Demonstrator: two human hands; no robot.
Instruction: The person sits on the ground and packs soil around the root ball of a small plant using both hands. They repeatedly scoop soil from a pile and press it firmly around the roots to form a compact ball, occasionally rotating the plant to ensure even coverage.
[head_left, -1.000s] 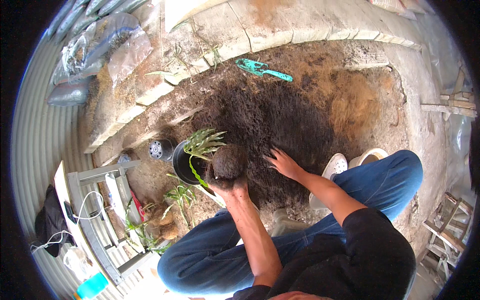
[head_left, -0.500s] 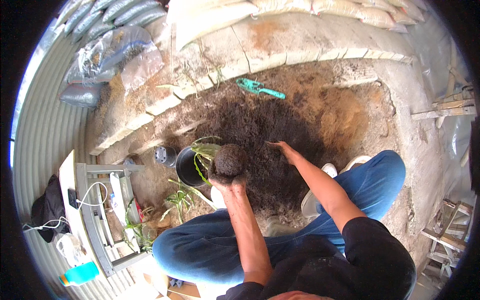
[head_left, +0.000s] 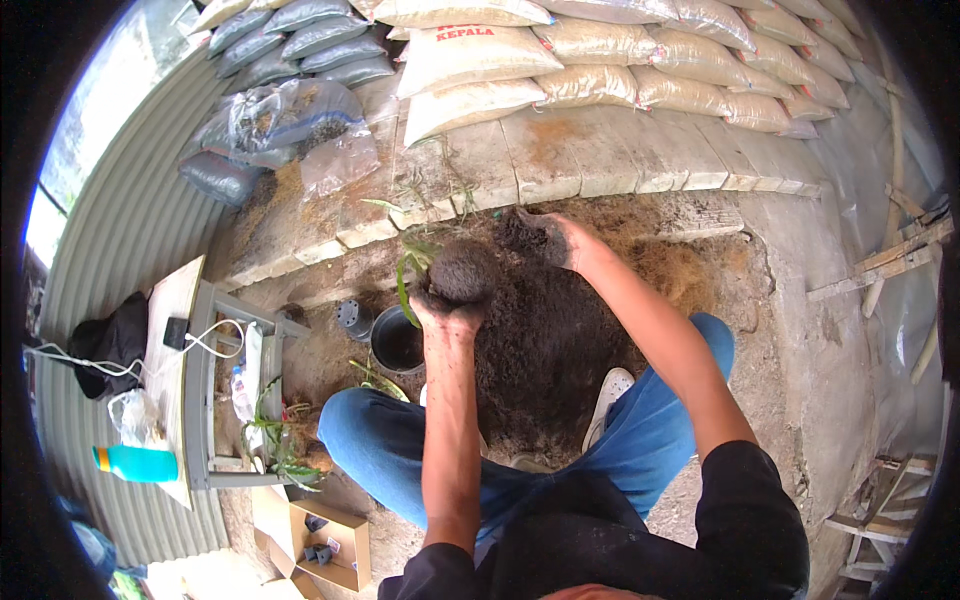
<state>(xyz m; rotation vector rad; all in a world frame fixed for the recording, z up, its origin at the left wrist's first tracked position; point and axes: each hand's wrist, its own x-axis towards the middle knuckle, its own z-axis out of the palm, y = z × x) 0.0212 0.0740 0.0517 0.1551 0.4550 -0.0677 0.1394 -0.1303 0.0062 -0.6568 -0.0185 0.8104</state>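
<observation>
My left hand is closed under a plant's round, dark root ball. The plant's long green leaves hang out on the left side of the ball. Farther off and to the right, my right hand is cupped around a clump of dark soil, its fingers curled and smeared with dirt. Beneath both hands spreads a heap of loose dark soil. A black plant pot stands just below and left of the root ball.
A smaller black pot stands beside the larger one. To the left is a small table with a teal bottle. A low concrete ledge runs behind the soil, with stacked sacks on it. An open cardboard box lies at lower left.
The view has tilted up, showing more sacks. My right hand has moved away from me and now cups soil. The green trowel is now almost wholly hidden. My left hand still holds the root ball.
</observation>
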